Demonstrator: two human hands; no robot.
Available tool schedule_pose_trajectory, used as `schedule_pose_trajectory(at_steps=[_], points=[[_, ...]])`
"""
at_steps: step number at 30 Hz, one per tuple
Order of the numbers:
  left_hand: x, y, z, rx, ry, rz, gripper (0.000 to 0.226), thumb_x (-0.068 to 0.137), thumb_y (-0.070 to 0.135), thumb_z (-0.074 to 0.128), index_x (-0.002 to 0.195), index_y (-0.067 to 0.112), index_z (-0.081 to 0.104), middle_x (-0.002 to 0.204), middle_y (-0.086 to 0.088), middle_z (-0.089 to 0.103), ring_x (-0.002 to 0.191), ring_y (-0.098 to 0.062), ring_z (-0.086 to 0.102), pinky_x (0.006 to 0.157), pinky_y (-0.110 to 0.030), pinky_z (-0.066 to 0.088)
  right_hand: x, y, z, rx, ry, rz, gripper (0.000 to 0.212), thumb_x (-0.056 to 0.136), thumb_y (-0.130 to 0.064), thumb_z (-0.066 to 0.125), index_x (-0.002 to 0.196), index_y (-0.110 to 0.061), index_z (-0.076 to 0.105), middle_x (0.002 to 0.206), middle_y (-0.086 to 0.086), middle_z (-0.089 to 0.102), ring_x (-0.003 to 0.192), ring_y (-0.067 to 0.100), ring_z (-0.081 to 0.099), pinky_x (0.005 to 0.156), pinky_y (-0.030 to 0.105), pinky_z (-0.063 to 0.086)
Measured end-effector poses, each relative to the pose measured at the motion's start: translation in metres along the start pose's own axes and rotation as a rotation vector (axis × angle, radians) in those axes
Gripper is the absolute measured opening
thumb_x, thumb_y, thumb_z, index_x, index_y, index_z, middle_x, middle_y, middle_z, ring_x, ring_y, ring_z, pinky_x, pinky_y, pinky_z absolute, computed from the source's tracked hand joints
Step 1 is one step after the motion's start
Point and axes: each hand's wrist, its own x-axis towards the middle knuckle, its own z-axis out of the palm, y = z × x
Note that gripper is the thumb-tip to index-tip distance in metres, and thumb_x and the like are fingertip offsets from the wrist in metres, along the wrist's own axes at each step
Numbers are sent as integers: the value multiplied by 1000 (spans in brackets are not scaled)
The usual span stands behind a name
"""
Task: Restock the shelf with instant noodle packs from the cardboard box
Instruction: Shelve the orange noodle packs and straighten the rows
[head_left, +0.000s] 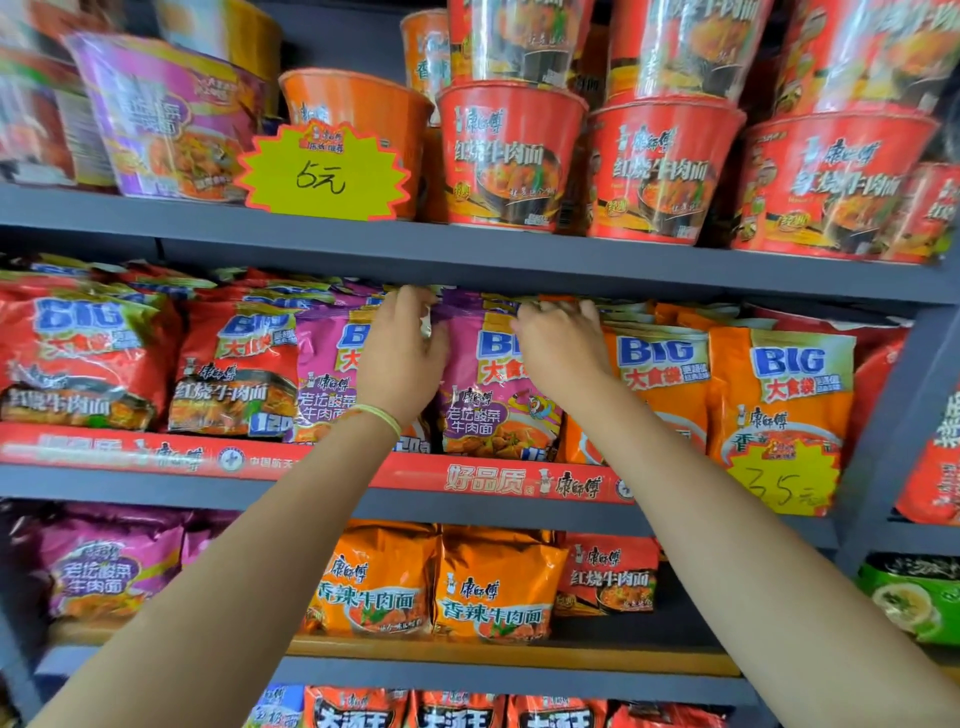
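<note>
Both my arms reach up to the middle shelf (363, 499), where instant noodle packs stand in rows. My left hand (400, 353) has its fingers curled over the top edge of a purple pack (493, 410), between it and the purple pack (324, 395) to its left. My right hand (561, 348) grips the top right corner of the same purple pack, next to the orange packs (670, 374). Red packs (78, 353) fill the shelf's left end. The cardboard box is out of view.
Noodle cups (509, 156) line the upper shelf behind a yellow price tag (322, 174). The shelf below holds purple, orange and red packs (493, 587). A grey upright post (893, 431) closes the bay on the right, with more goods beyond it.
</note>
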Motion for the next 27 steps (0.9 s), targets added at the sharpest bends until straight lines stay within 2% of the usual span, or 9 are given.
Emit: schedule_pose_trajectory(at_steps=[2,5,9,12,17,19,21,23,27], points=[[-4,-9,1,259,14,143,37,92,33,56,116,5,56,107,-15,60,100,-36,54,84,-44,43,5,-4,0,-42,-25,24,36,92,-8,53,128,-9,57,130,13,55,126,30,47,108,46,31],[-13,-22,4,459,-126,169,73,88,66,42,139,14,48,139,-12,53,133,-35,44,110,-54,32,16,-13,-3,67,-30,-11,40,91,-10,52,131,-8,54,137,14,48,133,32,40,117,46,25],[-20,-30,8,492,-221,167,97,82,83,32,154,19,24,157,-9,34,148,-30,25,117,-57,21,30,-19,-6,306,-262,59,39,100,-31,41,132,-9,43,138,15,50,128,34,48,106,43,36],[-19,-28,8,507,-194,147,98,83,82,30,155,16,22,156,-10,35,148,-30,26,117,-55,23,41,-15,-3,418,-389,92,54,93,-48,47,133,-13,40,133,12,54,117,30,55,91,39,45],[-21,-28,6,447,-137,141,86,89,72,34,147,8,38,146,-19,45,137,-38,39,111,-55,34,50,-11,-2,381,-546,16,109,66,-89,54,151,-23,36,157,11,25,144,30,29,114,41,34],[-21,-31,3,430,-121,169,83,91,69,35,144,5,41,139,-19,50,129,-37,46,107,-54,37,48,-12,3,362,-525,-1,118,60,-91,59,152,-21,31,160,10,20,149,29,17,118,45,29],[-21,-34,1,439,-120,192,80,92,66,37,144,6,42,136,-16,53,126,-35,48,106,-52,38,48,-12,10,411,-532,5,124,57,-86,68,153,-21,23,161,7,23,148,27,23,115,43,33],[-22,-36,0,462,-126,185,80,92,67,37,144,7,41,139,-14,52,129,-32,47,108,-51,38,48,-12,14,427,-562,6,131,56,-79,75,155,-20,14,162,6,26,146,25,31,111,39,38],[-24,-38,-1,481,-143,154,75,95,63,29,146,9,40,146,-11,49,138,-29,41,111,-51,34,51,-11,8,357,-649,-43,140,56,-76,79,158,-15,6,165,4,17,149,23,24,116,35,31]])
